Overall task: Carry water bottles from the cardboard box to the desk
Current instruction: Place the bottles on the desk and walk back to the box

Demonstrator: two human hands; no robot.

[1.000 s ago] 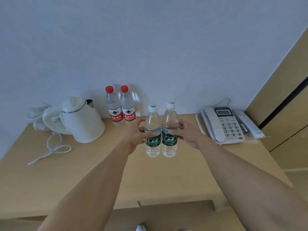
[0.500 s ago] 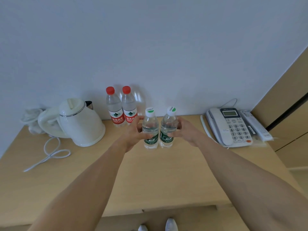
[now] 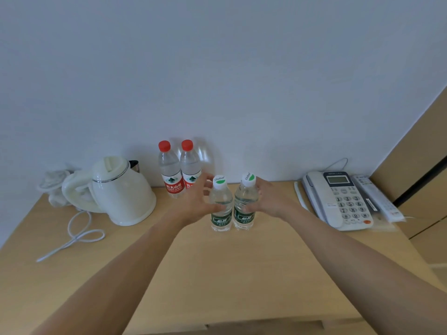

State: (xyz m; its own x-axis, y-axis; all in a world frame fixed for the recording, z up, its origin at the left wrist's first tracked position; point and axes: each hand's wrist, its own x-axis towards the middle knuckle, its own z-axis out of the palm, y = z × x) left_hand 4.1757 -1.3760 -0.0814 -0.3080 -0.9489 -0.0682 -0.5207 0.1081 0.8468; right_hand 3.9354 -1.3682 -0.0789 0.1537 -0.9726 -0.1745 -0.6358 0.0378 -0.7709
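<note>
My fingers curl round 2 green-labelled bottles: left hand grips the left bottle, right hand the right bottle, both seemingly resting on the desk. Placing step; next, I should let go gently.

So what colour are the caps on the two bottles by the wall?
Red caps, clearest in the head view.

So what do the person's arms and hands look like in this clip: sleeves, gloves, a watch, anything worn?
Both arms are bare as far up as the head view shows: no sleeves in frame. The left hand and right hand wear no gloves, and no watch, bracelet or ring shows on the wrists or on the visible fingers. No markings or cables on either arm.
</note>
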